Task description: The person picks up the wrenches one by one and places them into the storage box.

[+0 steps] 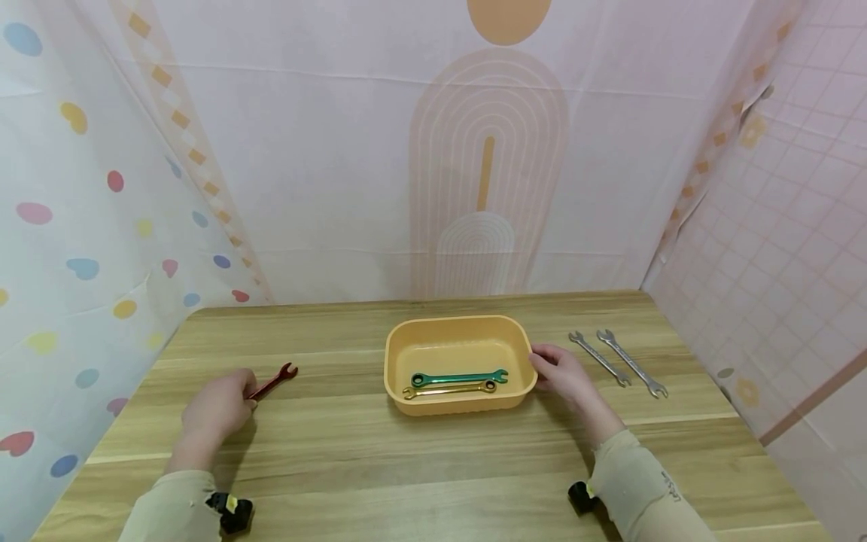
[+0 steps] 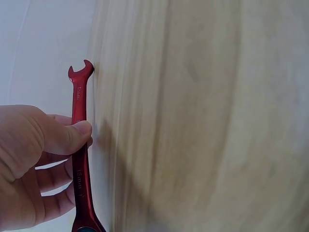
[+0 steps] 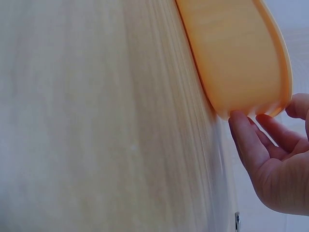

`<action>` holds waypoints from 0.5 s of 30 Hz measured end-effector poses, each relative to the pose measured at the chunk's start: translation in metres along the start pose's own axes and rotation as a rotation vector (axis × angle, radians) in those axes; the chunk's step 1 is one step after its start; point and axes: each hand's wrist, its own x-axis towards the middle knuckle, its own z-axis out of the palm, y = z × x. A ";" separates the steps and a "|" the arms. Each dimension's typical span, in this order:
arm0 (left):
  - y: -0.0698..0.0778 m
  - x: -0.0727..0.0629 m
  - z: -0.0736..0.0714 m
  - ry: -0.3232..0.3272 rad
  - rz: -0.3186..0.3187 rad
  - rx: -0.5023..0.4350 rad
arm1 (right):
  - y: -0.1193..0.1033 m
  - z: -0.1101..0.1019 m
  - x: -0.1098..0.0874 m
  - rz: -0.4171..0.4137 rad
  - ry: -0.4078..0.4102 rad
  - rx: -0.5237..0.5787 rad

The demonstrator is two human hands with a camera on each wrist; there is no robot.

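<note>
My left hand [image 1: 220, 404] pinches a red wrench [image 1: 276, 381] at the left of the table. Its open-ended head points away from me, and in the left wrist view the thumb lies across the shaft of the wrench [image 2: 79, 104]. At the right end of a yellow plastic bin [image 1: 454, 408], my right hand [image 1: 564, 373] holds the rim and wall. Seen from the right wrist, fingertips [image 3: 237, 116] touch the outer wall of the bin [image 3: 241, 58], with one digit at its rim. A green wrench [image 1: 460, 379] and a gold wrench [image 1: 448, 390] lie inside the bin.
Two silver wrenches, a shorter one [image 1: 600, 359] and a longer one [image 1: 633, 363], lie to the right of the bin. The wooden table [image 1: 406, 482] ends at a patterned cloth backdrop [image 1: 325, 188], with more cloth on both sides.
</note>
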 end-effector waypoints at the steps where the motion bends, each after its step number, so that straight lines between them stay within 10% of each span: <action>1: 0.000 0.000 0.000 0.003 0.001 0.000 | 0.000 0.000 0.000 0.003 0.002 0.002; 15: 0.006 -0.003 0.004 0.028 0.039 0.002 | -0.001 0.000 -0.003 -0.017 -0.008 -0.016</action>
